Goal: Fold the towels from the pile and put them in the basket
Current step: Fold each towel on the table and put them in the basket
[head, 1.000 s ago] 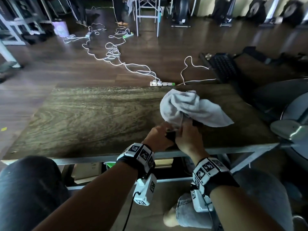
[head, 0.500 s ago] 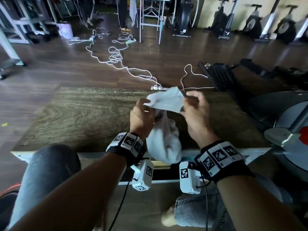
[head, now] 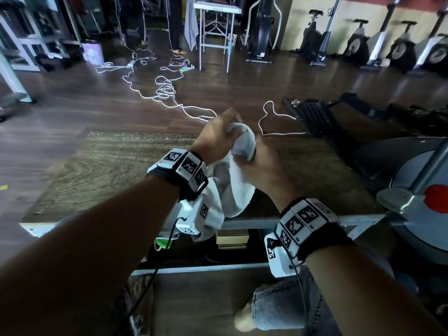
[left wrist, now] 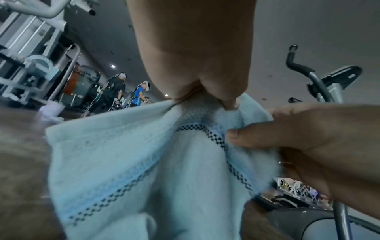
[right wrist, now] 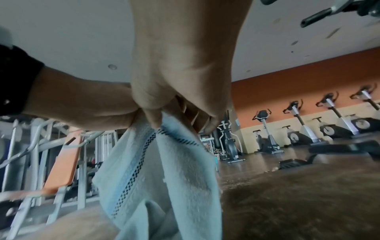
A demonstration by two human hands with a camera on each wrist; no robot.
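A pale blue-white towel point(head: 238, 187) with a dark checkered border hangs bunched in the air over the near right part of the wooden table point(head: 101, 166). My left hand point(head: 218, 137) grips its top edge from above; in the left wrist view the towel point(left wrist: 164, 162) hangs down from those fingers. My right hand point(head: 259, 163) pinches the same upper edge right beside the left; in the right wrist view the thumb and fingers close on the towel point(right wrist: 164, 170). The towel's lower end droops past the table's front edge. No pile or basket is in view.
White cables point(head: 164, 90) and a power strip lie on the floor beyond the table. A dark exercise machine point(head: 412, 185) stands close at the right. A white stool point(head: 215, 32) and exercise bikes point(head: 358, 44) stand farther back. People stand in the distance point(left wrist: 121, 94).
The towel has been lifted off the table and hangs from both hands. The hands, apart half a second ago, have come together at its top edge.
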